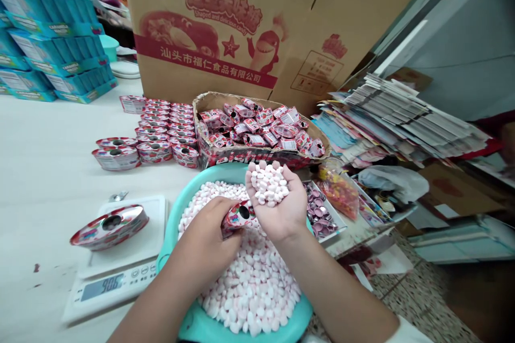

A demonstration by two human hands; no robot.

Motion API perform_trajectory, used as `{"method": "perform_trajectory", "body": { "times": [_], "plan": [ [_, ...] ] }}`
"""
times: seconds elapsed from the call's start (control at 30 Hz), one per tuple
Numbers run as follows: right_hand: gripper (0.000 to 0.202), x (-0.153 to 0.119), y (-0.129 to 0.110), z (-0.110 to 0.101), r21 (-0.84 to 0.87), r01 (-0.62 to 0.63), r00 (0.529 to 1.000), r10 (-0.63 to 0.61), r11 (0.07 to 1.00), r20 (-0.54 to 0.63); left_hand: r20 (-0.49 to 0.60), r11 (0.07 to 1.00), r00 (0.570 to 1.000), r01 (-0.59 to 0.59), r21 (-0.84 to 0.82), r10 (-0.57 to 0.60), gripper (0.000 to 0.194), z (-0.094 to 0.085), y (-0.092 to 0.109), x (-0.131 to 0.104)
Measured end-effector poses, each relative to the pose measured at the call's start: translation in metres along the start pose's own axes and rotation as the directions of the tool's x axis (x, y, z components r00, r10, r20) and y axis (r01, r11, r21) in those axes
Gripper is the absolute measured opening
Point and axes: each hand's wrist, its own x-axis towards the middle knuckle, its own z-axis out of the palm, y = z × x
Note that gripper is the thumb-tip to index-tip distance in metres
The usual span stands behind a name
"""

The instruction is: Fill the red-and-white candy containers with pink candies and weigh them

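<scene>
Over a teal basin (pixel 187 327) full of pale pink and white candies (pixel 257 278), my left hand (pixel 209 241) grips a small red-and-white printed container (pixel 240 216) with a dark round hole facing up. My right hand (pixel 284 209) is cupped palm up just beside it, holding a heap of candies (pixel 270 183). Left of the basin, a similar container (pixel 110 228) rests on a white digital scale (pixel 155 225), whose display seems to read 90.6.
Behind the basin are rows of containers (pixel 154 151) and a cut-down box of more containers (pixel 257 158), before a large carton (pixel 241 5). Blue packs (pixel 56 53) stand back left. A tray of purple caps (pixel 322 214) and stacked printed sheets (pixel 402 118) lie right.
</scene>
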Motion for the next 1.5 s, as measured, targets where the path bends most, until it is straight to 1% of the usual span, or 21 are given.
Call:
{"method": "perform_trajectory", "body": {
  "times": [0.1,0.3,0.47,0.67,0.87,1.0,1.23,1.5],
  "plan": [
    [0.017,-0.0001,-0.0001,0.0001,-0.013,0.009,1.000,-0.009,1.000,0.002,0.004,1.000,1.000,0.002,-0.002,-0.002,0.042,-0.0005,0.0005,-0.0003],
    [0.015,0.0000,-0.0006,-0.0014,-0.025,0.021,0.999,-0.020,0.999,0.046,0.004,1.000,1.000,-0.009,-0.008,0.009,0.040,-0.0008,0.0002,-0.0006],
    [0.019,-0.0016,-0.0007,-0.0008,-0.020,0.023,0.999,-0.022,1.000,0.032,-0.008,1.000,1.000,-0.009,0.005,0.009,0.044,-0.0014,0.0002,-0.0025],
    [0.022,-0.0037,-0.0022,-0.0017,-0.033,0.014,0.999,-0.013,0.999,0.036,-0.016,1.000,1.000,-0.014,0.012,0.014,0.041,-0.0014,-0.0006,-0.0018],
    [0.021,-0.0056,-0.0023,-0.0022,-0.062,0.016,0.996,-0.011,0.998,0.085,-0.016,0.999,0.999,-0.033,0.011,0.033,0.040,-0.0002,-0.0004,-0.0009],
    [0.020,-0.0062,-0.0025,-0.0033,-0.078,0.007,0.996,0.000,0.997,0.088,-0.012,0.999,0.999,-0.030,0.012,0.030,0.041,-0.0001,-0.0014,-0.0020],
    [0.017,-0.0071,-0.0013,-0.0038,-0.096,0.049,0.990,-0.036,0.994,0.133,-0.012,0.998,0.999,-0.047,0.028,0.047,0.040,0.0000,-0.0011,-0.0017],
    [0.023,-0.0096,0.0001,-0.0029,-0.121,0.088,0.982,-0.066,0.989,0.174,-0.009,0.998,0.998,-0.062,0.030,0.062,0.036,-0.0008,-0.0001,-0.0021]
  ]
}}
